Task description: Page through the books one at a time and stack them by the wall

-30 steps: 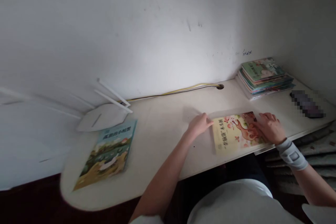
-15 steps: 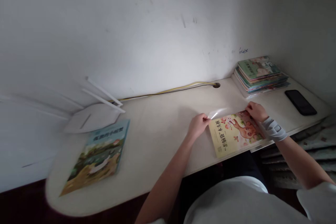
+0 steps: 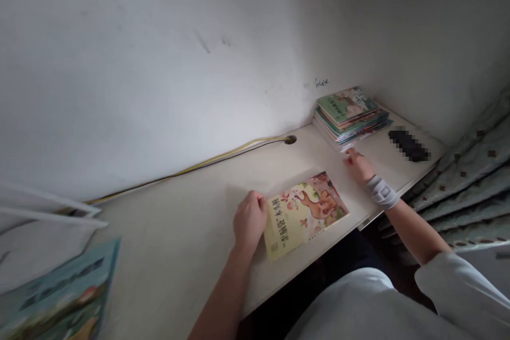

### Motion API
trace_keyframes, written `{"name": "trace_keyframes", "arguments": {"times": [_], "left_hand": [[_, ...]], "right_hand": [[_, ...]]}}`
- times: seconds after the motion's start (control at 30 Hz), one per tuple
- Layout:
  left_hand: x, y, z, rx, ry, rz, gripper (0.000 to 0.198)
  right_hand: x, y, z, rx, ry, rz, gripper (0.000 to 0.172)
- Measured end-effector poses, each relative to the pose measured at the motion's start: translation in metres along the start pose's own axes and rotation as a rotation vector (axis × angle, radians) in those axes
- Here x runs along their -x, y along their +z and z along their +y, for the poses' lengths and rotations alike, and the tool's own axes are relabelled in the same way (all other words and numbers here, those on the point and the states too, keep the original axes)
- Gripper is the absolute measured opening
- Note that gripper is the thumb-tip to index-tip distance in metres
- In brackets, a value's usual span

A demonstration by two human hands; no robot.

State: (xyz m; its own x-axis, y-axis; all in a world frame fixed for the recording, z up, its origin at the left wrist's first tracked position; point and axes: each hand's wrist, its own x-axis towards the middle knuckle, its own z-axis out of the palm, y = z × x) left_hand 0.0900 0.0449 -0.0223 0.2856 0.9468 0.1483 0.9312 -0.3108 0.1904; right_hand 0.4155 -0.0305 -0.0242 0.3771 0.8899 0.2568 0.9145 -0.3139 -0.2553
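Note:
A yellow picture book with a brown cartoon animal on its cover lies on the white desk. At its left edge is my left hand, fingers curled into a fist; whatever they hold is hidden. My right hand, with a grey wristband, is apart from the book, between it and the book stack. Its fingers are pinched together, with something pale or clear near their tips that I cannot make out.
A phone, blurred out, lies right of the stack. Yellow and black cables run along the wall to a desk hole. A blue picture book and a white router are at left. Curtains hang at right.
My right hand has left the yellow book's upper right corner and moved toward the stack. The clear film seen above the book no longer shows there. The view has turned right.

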Motion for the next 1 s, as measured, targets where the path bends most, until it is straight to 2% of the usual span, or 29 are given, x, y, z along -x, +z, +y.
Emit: {"name": "trace_keyframes", "arguments": {"times": [0.13,0.23,0.33,0.43,0.5,0.6,0.7,0.73,0.8,0.9,1.0], "left_hand": [[-0.001,0.004,-0.002,0.02,-0.004,-0.001,0.011],[-0.004,0.003,-0.003,0.055,-0.017,-0.005,0.01],[-0.005,0.002,-0.004,0.089,-0.03,-0.019,0.009],[-0.004,0.002,-0.005,0.127,-0.027,-0.019,0.009],[-0.003,0.002,-0.005,0.144,-0.025,-0.019,0.009],[-0.002,0.001,-0.005,0.147,-0.03,-0.021,0.008],[0.0,0.0,-0.002,0.132,-0.027,-0.022,0.008],[0.0,-0.001,-0.002,0.129,-0.025,-0.029,0.008],[-0.001,-0.003,-0.003,0.131,-0.03,-0.042,0.009],[-0.003,-0.006,-0.011,0.121,-0.063,-0.053,0.011],[-0.005,-0.01,-0.021,0.079,-0.096,-0.062,0.013]], "right_hand": [[0.014,-0.032,0.107,0.096,0.257,0.283,0.032],[0.025,-0.042,0.162,0.183,0.336,0.357,0.036],[0.028,-0.041,0.187,0.274,0.341,0.305,0.039],[0.024,-0.043,0.191,0.291,0.371,0.276,0.042],[0.02,-0.047,0.18,0.238,0.361,0.335,0.043],[0.015,-0.042,0.138,0.037,0.182,0.361,0.04],[0.011,-0.019,0.068,-0.122,-0.027,0.163,0.033],[0.009,-0.01,0.043,-0.222,-0.088,0.01,0.033],[0.004,0.007,-0.005,-0.345,-0.154,-0.161,0.035],[-0.008,0.021,-0.059,-0.36,-0.187,-0.252,0.039],[-0.019,0.027,-0.088,-0.264,-0.173,-0.301,0.039]]}}
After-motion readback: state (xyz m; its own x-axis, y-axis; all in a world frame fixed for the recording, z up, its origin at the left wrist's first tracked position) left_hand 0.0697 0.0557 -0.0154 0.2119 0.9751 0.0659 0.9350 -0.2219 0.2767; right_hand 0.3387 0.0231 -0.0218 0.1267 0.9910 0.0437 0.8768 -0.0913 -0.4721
